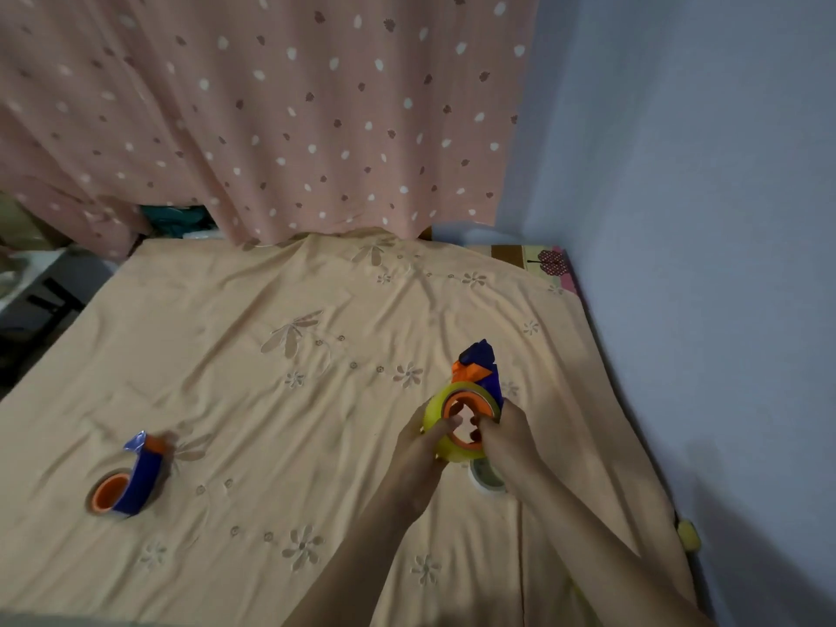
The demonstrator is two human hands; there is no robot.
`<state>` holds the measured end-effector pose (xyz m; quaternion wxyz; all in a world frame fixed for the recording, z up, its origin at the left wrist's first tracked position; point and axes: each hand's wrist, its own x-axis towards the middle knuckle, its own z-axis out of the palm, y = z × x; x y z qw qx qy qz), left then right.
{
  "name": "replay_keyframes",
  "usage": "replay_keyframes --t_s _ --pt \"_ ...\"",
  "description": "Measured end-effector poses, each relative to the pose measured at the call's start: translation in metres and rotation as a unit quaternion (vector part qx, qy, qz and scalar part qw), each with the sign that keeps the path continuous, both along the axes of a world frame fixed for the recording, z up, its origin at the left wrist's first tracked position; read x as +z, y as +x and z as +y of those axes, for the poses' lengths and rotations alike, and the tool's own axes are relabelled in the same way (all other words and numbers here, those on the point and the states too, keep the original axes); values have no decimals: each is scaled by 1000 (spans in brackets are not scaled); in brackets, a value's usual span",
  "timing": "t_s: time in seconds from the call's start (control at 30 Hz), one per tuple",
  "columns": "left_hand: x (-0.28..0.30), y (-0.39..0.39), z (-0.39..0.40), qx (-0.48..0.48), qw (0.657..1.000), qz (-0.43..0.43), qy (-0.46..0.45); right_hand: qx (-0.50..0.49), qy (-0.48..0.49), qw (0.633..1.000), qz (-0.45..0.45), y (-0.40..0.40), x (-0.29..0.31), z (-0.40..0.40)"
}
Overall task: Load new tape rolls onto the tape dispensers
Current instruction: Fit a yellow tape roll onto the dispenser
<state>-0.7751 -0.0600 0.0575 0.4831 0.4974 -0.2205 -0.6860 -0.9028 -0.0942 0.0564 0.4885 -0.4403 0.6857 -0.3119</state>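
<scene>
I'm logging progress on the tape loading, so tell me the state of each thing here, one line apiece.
Dispenser in hand: held up, yellowish roll round its orange hub.
Tape roll: on that hub, gripped from both sides.
Left hand: grips the roll.
Right hand: grips the roll.
Second dispenser: lying on the sheet, orange hub bare.
Spare roll: flat on the sheet, partly hidden by the right forearm.

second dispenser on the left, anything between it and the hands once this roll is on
Nothing visible. The second dispenser lies alone on the bedsheet, with bare cloth between it and the left hand and right hand, which both grip the yellow tape roll.
</scene>
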Motion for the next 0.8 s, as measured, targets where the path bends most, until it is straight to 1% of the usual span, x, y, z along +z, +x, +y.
replay_keyframes --t_s 0.07,0.17,0.27,0.43,0.6,0.8 --pt "1 8 11 31 999 -24 11 21 -2 1000 -4 10 -3 7" --pt "2 22 31 94 994 -51 36 70 -9 997 19 30 -1 21" --pt "3 35 52 152 985 -51 56 115 -12 993 9 51 -4 33" --pt "11 59 80 207 975 -52 62 172 -17 985 -17 85 -4 50" --pt "18 84 95 225 972 -49 42 190 -29 981 -30 111 7 61" --pt "21 119 101 205 977 -52 16 175 -39 983 -25 145 12 68"
